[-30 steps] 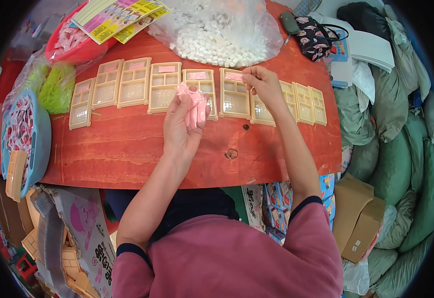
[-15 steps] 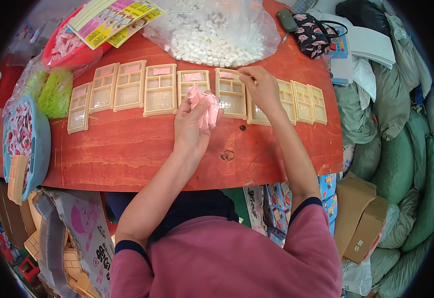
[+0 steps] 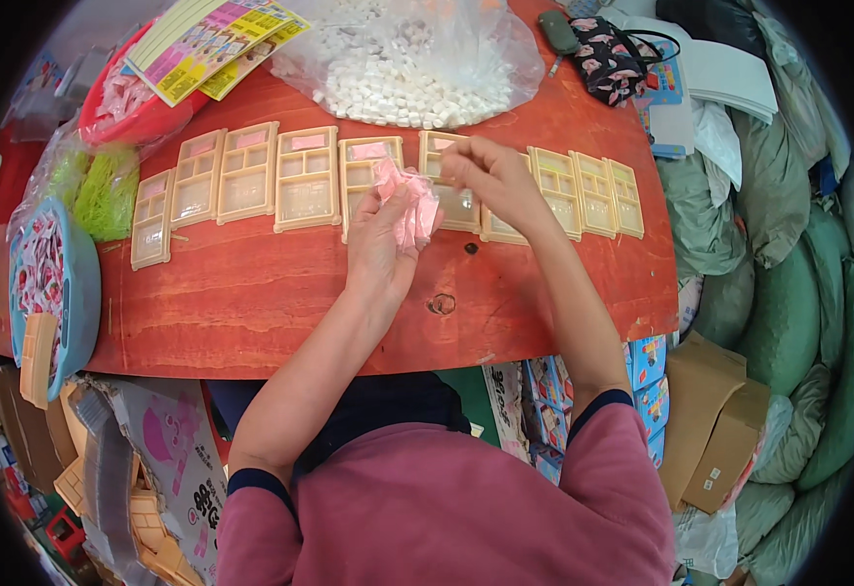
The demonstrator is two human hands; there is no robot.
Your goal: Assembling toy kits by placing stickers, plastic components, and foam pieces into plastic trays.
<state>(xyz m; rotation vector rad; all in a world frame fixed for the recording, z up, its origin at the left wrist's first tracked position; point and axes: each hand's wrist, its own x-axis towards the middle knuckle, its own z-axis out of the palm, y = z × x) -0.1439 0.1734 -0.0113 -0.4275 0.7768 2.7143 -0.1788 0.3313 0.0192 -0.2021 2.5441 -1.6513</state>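
My left hand (image 3: 385, 239) is closed around a bunch of pink packets (image 3: 413, 207), held up in front of the row of trays. Just right of it, my right hand (image 3: 493, 184) hovers over a beige compartment tray (image 3: 458, 210), its fingers curled together; I cannot make out anything in them. A pink packet lies in the top compartment of that tray and of the trays to its left, such as this beige tray (image 3: 308, 181). Farther right, the top compartment of a tray (image 3: 556, 186) shows no pink. My right hand and forearm partly hide the trays behind them.
A clear bag of small white blocks (image 3: 417, 88) lies behind the trays. At left are a red basin (image 3: 95, 122), green shredded strands (image 3: 106, 195) and a blue basket (image 3: 83, 293) of packets. A patterned bag (image 3: 608, 63) stands at the far right of the red table (image 3: 251, 313).
My right hand has drawn back left from the tray's top compartment toward my left hand. The left hand still holds the pink packets and has barely moved.
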